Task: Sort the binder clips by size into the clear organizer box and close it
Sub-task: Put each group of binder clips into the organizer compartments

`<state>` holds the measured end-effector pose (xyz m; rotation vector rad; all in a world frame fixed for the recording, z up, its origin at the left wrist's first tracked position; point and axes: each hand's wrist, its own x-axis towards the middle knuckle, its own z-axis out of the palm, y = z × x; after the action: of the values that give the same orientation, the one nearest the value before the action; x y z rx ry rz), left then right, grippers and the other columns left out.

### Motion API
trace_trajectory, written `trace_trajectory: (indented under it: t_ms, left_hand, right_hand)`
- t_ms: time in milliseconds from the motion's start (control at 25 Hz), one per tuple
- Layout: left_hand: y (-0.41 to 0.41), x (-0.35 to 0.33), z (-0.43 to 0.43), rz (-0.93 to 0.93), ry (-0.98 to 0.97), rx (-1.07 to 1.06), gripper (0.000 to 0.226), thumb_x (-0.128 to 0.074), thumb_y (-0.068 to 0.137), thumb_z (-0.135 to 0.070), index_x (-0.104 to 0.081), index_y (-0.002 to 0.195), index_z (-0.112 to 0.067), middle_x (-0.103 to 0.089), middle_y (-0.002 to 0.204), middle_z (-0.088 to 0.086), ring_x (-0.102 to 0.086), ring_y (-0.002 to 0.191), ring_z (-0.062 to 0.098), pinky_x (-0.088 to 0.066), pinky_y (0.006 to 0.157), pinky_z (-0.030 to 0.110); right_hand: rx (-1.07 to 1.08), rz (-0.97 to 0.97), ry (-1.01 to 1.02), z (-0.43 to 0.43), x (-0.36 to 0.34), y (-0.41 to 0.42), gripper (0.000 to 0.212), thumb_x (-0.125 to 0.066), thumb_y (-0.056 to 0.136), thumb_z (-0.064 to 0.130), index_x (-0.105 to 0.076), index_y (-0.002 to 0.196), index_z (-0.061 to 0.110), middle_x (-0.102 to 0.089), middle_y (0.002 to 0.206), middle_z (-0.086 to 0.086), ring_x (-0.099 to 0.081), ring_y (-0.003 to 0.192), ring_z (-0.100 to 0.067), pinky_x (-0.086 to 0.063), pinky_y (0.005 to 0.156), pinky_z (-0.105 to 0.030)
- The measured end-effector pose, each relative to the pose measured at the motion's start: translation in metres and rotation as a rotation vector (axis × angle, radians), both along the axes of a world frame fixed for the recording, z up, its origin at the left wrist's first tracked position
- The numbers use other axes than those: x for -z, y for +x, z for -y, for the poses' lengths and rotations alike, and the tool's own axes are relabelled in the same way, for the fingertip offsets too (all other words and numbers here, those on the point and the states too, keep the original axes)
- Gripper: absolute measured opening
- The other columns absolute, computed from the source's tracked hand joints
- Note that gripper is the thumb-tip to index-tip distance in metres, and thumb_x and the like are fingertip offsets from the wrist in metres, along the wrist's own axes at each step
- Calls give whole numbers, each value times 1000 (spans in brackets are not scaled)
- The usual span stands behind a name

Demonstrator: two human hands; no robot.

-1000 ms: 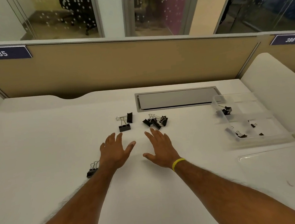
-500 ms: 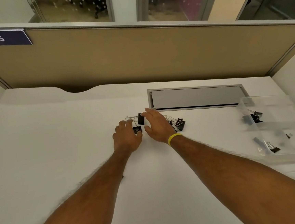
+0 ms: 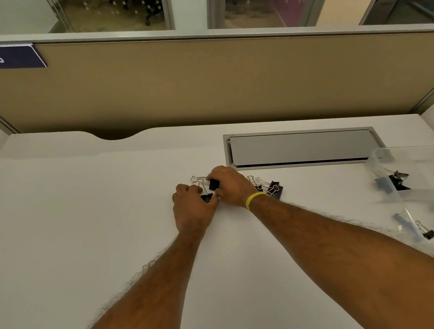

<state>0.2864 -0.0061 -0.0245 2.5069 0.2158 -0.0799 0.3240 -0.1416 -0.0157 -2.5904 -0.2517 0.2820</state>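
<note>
At frame centre, the left hand (image 3: 192, 209) pinches 1 binder clip (image 3: 206, 197) on the desk (image 3: 85, 228) while the right hand (image 3: 229, 186) grips another clip (image 3: 213, 184), likely gathering both for the open organizer box (image 3: 384, 165) at right.

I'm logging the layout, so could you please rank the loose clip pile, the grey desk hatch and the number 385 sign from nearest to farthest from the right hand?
1. Loose clip pile, beside the right hand at its wrist.
2. Grey desk hatch, behind, to the right.
3. 385 sign, far left on the partition.
</note>
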Motion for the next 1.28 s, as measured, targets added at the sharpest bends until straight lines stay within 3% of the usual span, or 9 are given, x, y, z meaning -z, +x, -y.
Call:
trace_trajectory:
  t_ms: [200,360,480,600,760,1080,1280]
  left_hand:
    - [6,-8,-1,-29,-59,21,37,-68,70,-42,-66,92,-13,-65,88,4,-63,88,26,-49,66,33]
    - [-4,-23,-8,-4,-279,-86,42,-74,74,-34,-66,107,-10,-69,96,3,-65,86,20,-54,78,33]
    - [-22,-37,-2,7,-513,-147,32,-75,78,-30,-68,103,-11,-70,91,-1,-63,80,9,-47,71,17]
    - [-48,-45,11,-11,-720,-190,30,-70,82,-31,-68,106,-13,-70,94,-3,-67,90,15,-56,82,30]
    - [-87,-50,35,-56,-935,-136,24,-63,90,-24,-67,109,-11,-70,102,6,-68,98,23,-60,81,38]
    - [-159,-65,92,-66,-927,-5,13,-60,92,-24,-70,98,-18,-73,93,-3,-69,92,15,-58,86,38]
    - [-190,-66,133,-61,-811,111,22,-58,95,-32,-72,100,-16,-73,90,-6,-67,90,13,-54,81,29]
  right_hand:
    - [103,103,124,2,-6,-13,38,-64,85,10,-60,123,11,-57,121,-7,-53,113,-21,-44,98,-34]
    - [253,138,364,6,-16,-35,34,-68,86,15,-61,119,13,-60,114,-5,-56,102,-14,-45,92,-26]
    - [455,31,667,3,-30,-58,28,-68,88,17,-63,115,15,-64,110,-1,-59,94,-6,-44,85,-20]
    - [592,-66,910,4,-40,-92,24,-65,91,18,-62,114,20,-67,109,2,-62,100,-7,-48,93,-26]
    - [709,-135,1122,14,-47,-142,20,-59,95,20,-63,113,27,-68,113,-4,-65,108,-22,-52,92,-31]
    - [809,-66,1299,53,-63,-226,25,-46,101,12,-61,121,14,-68,115,-8,-66,107,-19,-56,82,-23]
    - [844,-29,1314,89,-61,-260,22,-55,97,19,-63,118,15,-68,114,-7,-65,109,-20,-55,92,-30]
